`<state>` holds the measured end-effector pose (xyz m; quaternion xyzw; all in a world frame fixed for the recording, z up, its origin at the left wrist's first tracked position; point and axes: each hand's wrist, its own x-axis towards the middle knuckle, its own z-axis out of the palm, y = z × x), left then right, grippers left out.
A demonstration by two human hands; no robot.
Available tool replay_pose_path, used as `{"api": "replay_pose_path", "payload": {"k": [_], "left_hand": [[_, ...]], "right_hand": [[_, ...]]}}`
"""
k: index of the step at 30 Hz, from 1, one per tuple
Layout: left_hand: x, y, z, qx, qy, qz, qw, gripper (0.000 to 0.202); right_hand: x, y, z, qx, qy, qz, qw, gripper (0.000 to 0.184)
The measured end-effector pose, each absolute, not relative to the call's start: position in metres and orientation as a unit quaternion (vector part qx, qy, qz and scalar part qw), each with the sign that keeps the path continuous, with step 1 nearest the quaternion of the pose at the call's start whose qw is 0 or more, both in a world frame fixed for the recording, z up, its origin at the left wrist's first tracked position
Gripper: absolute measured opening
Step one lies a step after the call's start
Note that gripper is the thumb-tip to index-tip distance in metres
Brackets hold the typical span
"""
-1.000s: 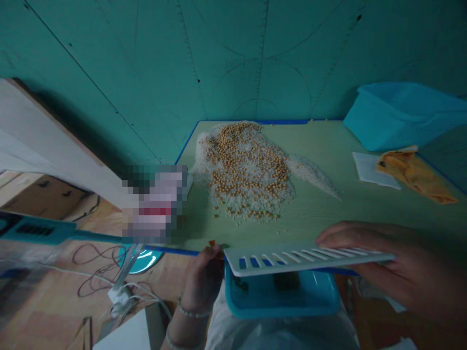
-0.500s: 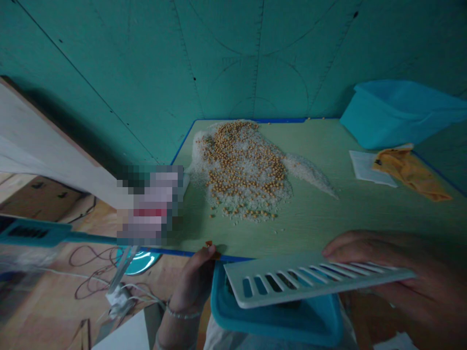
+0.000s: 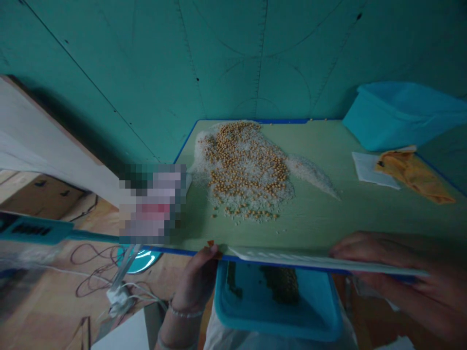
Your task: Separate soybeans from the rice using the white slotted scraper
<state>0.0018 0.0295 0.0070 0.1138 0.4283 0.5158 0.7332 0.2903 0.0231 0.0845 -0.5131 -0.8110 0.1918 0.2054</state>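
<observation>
My right hand (image 3: 397, 277) is closed on the near-right end of a white slotted plastic panel (image 3: 292, 257), thumb below and fingers on top. The panel lies almost edge-on along the table's front edge, above the blue plastic basin (image 3: 255, 321). Dark granular matter (image 3: 279, 287) lies in the basin, which rests over my lap. My left hand (image 3: 197, 277) grips the table's front edge at the basin's left corner, thumb on top beside a small orange piece (image 3: 210, 243); its other fingers are hidden. Beyond lies a spread pile of white grains and yellow beans (image 3: 248, 165).
A blue open bin (image 3: 394, 116) stands at the back right of the table (image 3: 321, 228), near an orange cloth (image 3: 419, 177) and a white sheet (image 3: 370, 167). At left are a blurred-out object (image 3: 153, 209), a blue-handled tool (image 3: 44, 231) and floor cables (image 3: 120, 296).
The slotted panel has tilted from showing its slots over the basin to lying nearly edge-on, uncovering the basin's inside. My left hand has stayed at the edge.
</observation>
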Motion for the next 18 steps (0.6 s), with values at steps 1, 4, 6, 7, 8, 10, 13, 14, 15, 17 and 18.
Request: {"api": "replay_pose_path", "payload": {"k": [1,4,6,7,8,10,13,14,15,17,18], "left_hand": [[0.002,0.029,0.007,0.118,0.431,0.51,0.735,0.011],[0.001,0.029,0.006,0.119,0.436,0.506,0.735,0.009],[0.001,0.028,0.007,0.106,0.439,0.511,0.731,0.012],[0.002,0.027,0.008,0.098,0.442,0.511,0.731,0.015],[0.002,0.027,0.008,0.092,0.444,0.51,0.731,0.017],[0.002,0.027,0.009,0.087,0.444,0.506,0.734,0.018],[0.003,0.027,0.009,0.086,0.437,0.506,0.739,0.015],[0.003,0.026,0.009,0.085,0.437,0.505,0.74,0.015],[0.003,0.026,0.01,0.084,0.438,0.502,0.741,0.015],[0.004,0.025,0.011,0.082,0.44,0.501,0.74,0.018],[0.005,0.025,0.01,0.081,0.441,0.505,0.738,0.02]], "right_hand": [[0.29,0.025,0.085,-0.489,-0.826,0.187,0.208,0.018],[0.287,0.031,0.083,-0.45,-0.851,0.152,0.224,0.029],[0.284,0.037,0.084,-0.451,-0.85,0.138,0.234,0.027],[0.283,0.041,0.084,-0.461,-0.844,0.138,0.238,0.025],[0.281,0.045,0.086,-0.472,-0.835,0.145,0.242,0.021],[0.276,0.054,0.09,-0.503,-0.812,0.171,0.243,0.017],[0.269,0.068,0.098,-0.546,-0.769,0.222,0.249,0.017],[0.266,0.073,0.1,-0.556,-0.754,0.241,0.253,0.018],[0.263,0.079,0.101,-0.56,-0.743,0.26,0.26,0.019],[0.256,0.09,0.103,-0.54,-0.74,0.288,0.277,0.02],[0.251,0.096,0.103,-0.52,-0.749,0.295,0.286,0.02]]}}
